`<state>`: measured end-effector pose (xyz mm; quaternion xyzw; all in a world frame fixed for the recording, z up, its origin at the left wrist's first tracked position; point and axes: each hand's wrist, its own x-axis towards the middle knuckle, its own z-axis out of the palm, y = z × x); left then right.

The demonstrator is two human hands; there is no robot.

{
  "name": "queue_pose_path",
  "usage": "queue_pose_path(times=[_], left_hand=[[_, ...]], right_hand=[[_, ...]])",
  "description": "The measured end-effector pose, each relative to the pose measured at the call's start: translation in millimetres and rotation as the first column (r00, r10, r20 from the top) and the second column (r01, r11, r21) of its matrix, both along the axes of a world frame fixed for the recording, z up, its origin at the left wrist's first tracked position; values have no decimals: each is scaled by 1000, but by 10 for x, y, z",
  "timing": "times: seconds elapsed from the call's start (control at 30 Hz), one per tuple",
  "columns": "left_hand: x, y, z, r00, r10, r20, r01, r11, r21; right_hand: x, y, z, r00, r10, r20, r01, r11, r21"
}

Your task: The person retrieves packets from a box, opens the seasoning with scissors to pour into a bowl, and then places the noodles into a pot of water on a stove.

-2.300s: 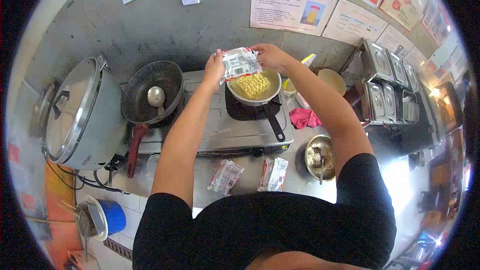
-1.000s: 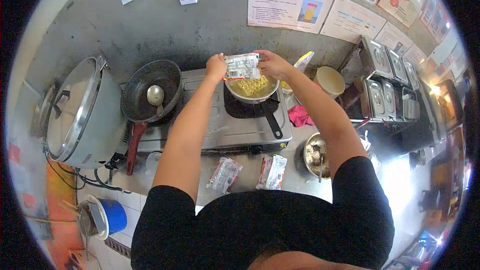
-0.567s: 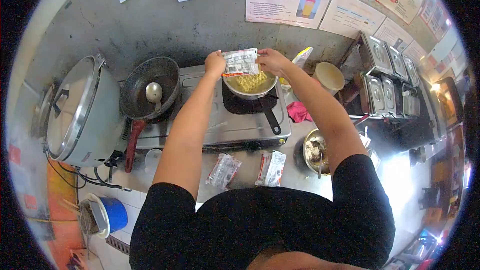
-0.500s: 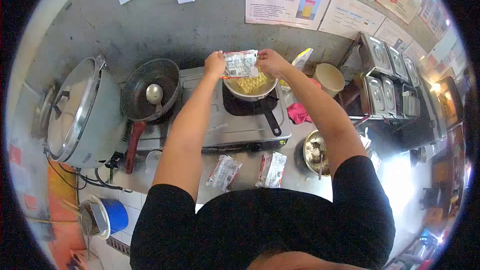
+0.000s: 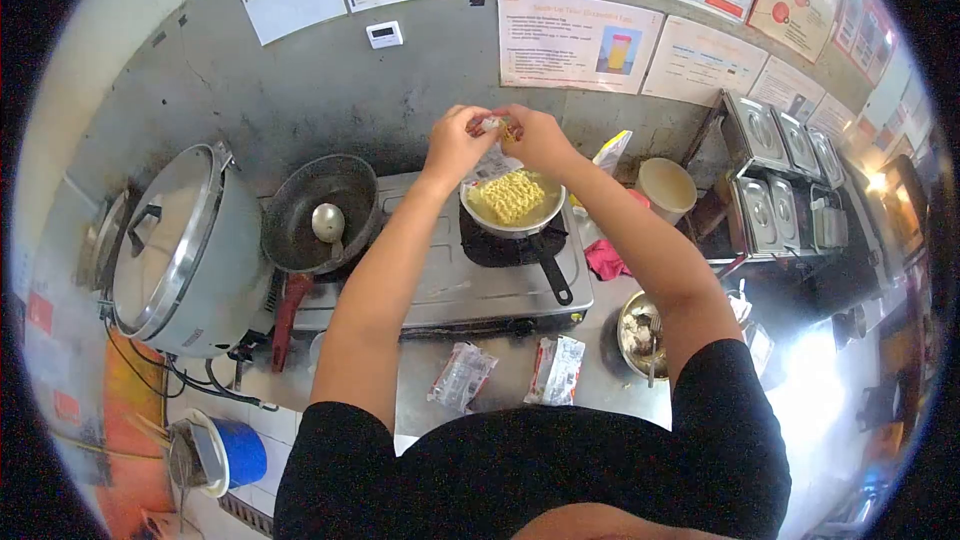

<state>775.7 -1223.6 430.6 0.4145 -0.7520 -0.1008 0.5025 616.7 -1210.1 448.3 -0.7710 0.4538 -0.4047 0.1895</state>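
Note:
My left hand (image 5: 458, 148) and my right hand (image 5: 537, 143) are close together above the back of the pan, both closed on a crumpled instant noodle packet (image 5: 488, 165). Part of the packet hides behind my fingers. Below it, a pale yellow noodle block (image 5: 511, 197) lies in the small pan (image 5: 506, 231) on the stove. The pan's black handle (image 5: 554, 275) points toward me. Two more packets lie on the counter by my body: a left packet (image 5: 463, 377) and a right packet (image 5: 555, 371).
A dark wok (image 5: 290, 240) with a ladle (image 5: 327, 223) stands left on the stove (image 5: 420, 285), beside a large lidded cooker (image 5: 215, 270). To the right are a pink cloth (image 5: 605, 260), a bowl with a fork (image 5: 628, 360), a beige tub (image 5: 666, 190) and metal lidded containers (image 5: 760, 130).
The packet, stretched flat between my hands before, is now crumpled, and my hands have come together. More of the noodle block shows in the pan. The camera view has tilted slightly up.

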Motion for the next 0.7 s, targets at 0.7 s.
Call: queue_pose_path(times=[0.7], left_hand=[[-88,-297,-11,982,-34,-186,116,884,454]], right_hand=[[-109,5,-107,956,-39,-291,-31,972,-232]])
